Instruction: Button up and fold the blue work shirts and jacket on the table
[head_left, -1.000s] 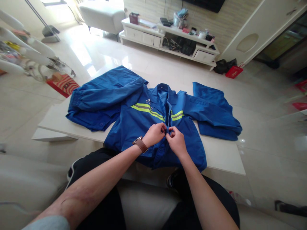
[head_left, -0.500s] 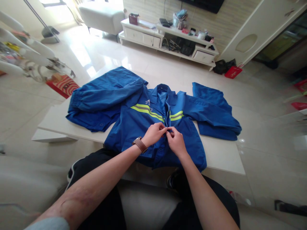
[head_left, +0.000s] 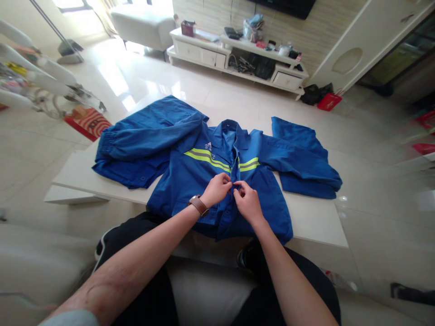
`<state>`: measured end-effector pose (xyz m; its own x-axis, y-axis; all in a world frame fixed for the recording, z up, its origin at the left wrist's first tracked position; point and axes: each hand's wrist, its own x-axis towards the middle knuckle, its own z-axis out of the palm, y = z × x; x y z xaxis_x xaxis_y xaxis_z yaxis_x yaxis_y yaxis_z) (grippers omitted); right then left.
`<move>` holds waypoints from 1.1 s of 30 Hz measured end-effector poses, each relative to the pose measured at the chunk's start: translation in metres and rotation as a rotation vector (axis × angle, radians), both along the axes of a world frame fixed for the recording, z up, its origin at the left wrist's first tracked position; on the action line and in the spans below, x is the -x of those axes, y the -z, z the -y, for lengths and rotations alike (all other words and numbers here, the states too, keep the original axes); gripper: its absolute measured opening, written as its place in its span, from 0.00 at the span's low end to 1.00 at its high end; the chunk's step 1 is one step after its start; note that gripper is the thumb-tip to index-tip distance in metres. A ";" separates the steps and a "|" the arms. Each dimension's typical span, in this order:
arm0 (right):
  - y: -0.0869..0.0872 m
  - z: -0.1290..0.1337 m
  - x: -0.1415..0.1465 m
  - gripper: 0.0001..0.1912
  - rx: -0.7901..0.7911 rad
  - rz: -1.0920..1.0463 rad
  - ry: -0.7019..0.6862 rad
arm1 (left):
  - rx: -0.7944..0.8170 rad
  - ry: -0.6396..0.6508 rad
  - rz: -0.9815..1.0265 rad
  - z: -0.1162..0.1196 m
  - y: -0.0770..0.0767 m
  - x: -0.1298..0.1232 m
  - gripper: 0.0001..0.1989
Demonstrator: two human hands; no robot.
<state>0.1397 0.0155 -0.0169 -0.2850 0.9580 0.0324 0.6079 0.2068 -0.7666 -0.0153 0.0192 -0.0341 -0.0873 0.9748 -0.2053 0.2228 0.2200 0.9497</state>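
Note:
A blue work jacket (head_left: 200, 181) with yellow-and-grey reflective stripes lies front up on a white table (head_left: 316, 219), its collar away from me. Both hands meet at its front placket, just below the stripe. My left hand (head_left: 218, 188), with a brown-strapped watch on the wrist, is closed in a pinch on the placket edge. Close beside it, my right hand (head_left: 247, 199) pinches the other side of the placket with thumb and forefinger. Whatever button lies between the fingertips is hidden. Above the hands the front gapes; a lower button shows on the placket.
More folded blue cloth (head_left: 156, 113) lies under the left sleeve, and another blue piece (head_left: 295, 131) under the right one. A red paper bag (head_left: 89, 123) stands beyond the table's left side. Further back is a white TV cabinet (head_left: 200, 52) with assorted items on top.
My fingertips have drawn slightly apart at the placket, the left hand shifting a little to the left. The jacket lies as before; the view has tilted very slightly.

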 end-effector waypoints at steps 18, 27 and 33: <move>0.002 0.001 0.001 0.16 0.003 0.022 -0.008 | -0.014 -0.030 0.185 -0.004 0.011 -0.001 0.05; 0.003 0.003 0.002 0.17 0.006 0.052 -0.012 | 0.021 -0.102 0.299 -0.004 0.001 -0.004 0.07; -0.002 0.005 0.003 0.18 -0.027 0.171 0.045 | 0.127 -0.212 0.434 -0.003 -0.013 -0.008 0.09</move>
<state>0.1371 0.0103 -0.0153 -0.2451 0.9694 0.0125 0.7383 0.1950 -0.6457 -0.0076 0.0221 -0.0206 -0.1607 0.9099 -0.3825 -0.2491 0.3376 0.9077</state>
